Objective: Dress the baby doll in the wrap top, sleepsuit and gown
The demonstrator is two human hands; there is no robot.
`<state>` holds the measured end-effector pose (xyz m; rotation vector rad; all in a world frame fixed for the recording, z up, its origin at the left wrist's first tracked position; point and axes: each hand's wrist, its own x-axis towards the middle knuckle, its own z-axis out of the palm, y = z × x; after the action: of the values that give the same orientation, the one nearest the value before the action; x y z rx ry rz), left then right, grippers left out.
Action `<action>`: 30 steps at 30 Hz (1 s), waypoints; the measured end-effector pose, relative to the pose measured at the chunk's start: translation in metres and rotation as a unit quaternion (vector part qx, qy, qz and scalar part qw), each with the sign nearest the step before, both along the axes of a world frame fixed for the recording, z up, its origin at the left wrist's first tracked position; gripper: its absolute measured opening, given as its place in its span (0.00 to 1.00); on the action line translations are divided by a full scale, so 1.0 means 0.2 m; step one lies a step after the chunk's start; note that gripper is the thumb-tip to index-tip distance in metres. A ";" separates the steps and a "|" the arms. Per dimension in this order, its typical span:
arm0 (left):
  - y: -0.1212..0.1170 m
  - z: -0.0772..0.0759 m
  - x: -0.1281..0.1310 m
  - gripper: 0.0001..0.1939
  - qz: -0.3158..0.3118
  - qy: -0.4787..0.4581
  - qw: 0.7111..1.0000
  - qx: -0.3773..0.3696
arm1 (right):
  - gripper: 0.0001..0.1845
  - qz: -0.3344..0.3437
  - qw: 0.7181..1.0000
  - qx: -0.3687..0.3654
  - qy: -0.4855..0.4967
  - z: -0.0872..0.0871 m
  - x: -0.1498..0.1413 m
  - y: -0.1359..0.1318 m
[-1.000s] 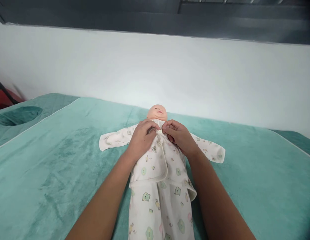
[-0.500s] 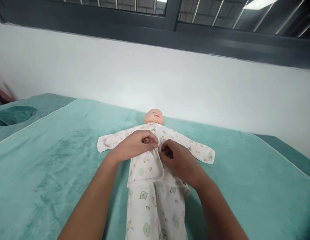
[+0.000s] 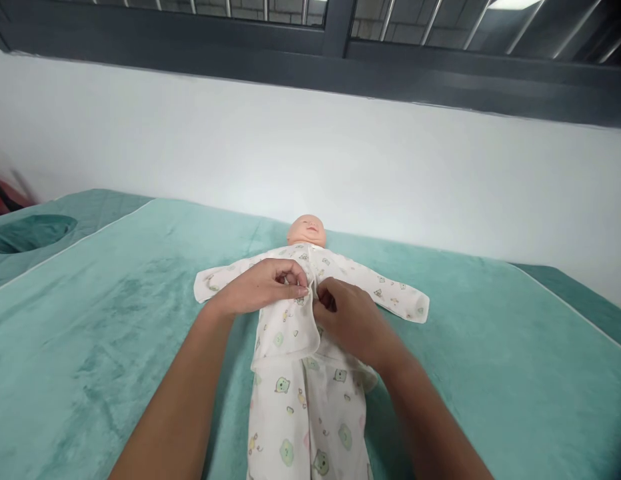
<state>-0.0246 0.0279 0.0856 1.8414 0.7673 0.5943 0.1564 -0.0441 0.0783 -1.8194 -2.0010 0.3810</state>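
A baby doll (image 3: 307,231) lies on its back, head toward the wall, in a white printed jacket (image 3: 283,337) and matching trousers (image 3: 285,417). Both sleeves are spread out sideways. My left hand (image 3: 273,285) pinches the edge of the jacket's left-hand front panel at chest height. Close beside it, my right hand (image 3: 343,310) has its fingers curled at the other side of the front opening, pressed to the cloth there. Its fingertips are partly hidden, and any fastener between the hands is too small to make out. Below the hands the jacket's front edges hang apart.
A teal plush cover (image 3: 130,320) spreads under the doll. At the far left the cover has an oval hole (image 3: 33,233). A white wall (image 3: 310,153) rises behind, with a dark window frame (image 3: 335,50) and metal bars above.
Both hands stay at the jacket's front opening with small finger movements; a slight gap shows between the panel edges. The view has shifted a little.
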 end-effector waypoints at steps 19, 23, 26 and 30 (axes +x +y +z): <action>0.01 -0.05 0.03 0.07 -0.020 -0.103 0.988 -0.118 | 0.13 -0.014 0.984 -0.014 0.178 -0.05 0.04 0.03; 0.00 -0.04 0.04 0.07 -0.015 -0.090 0.990 -0.109 | 0.16 0.004 0.927 -0.065 0.369 -0.06 0.07 0.03; -0.01 -0.03 0.05 0.06 -0.012 -0.087 0.991 -0.106 | 0.18 0.018 0.891 -0.073 0.448 -0.08 0.07 0.04; -0.01 -0.04 0.05 0.06 -0.008 -0.091 0.990 -0.106 | 0.18 0.022 0.889 -0.070 0.452 -0.11 0.06 0.05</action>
<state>-0.0137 0.0263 0.0783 1.5735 0.6661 0.6359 0.1675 -0.0349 0.0568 -1.2730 -1.3562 1.1622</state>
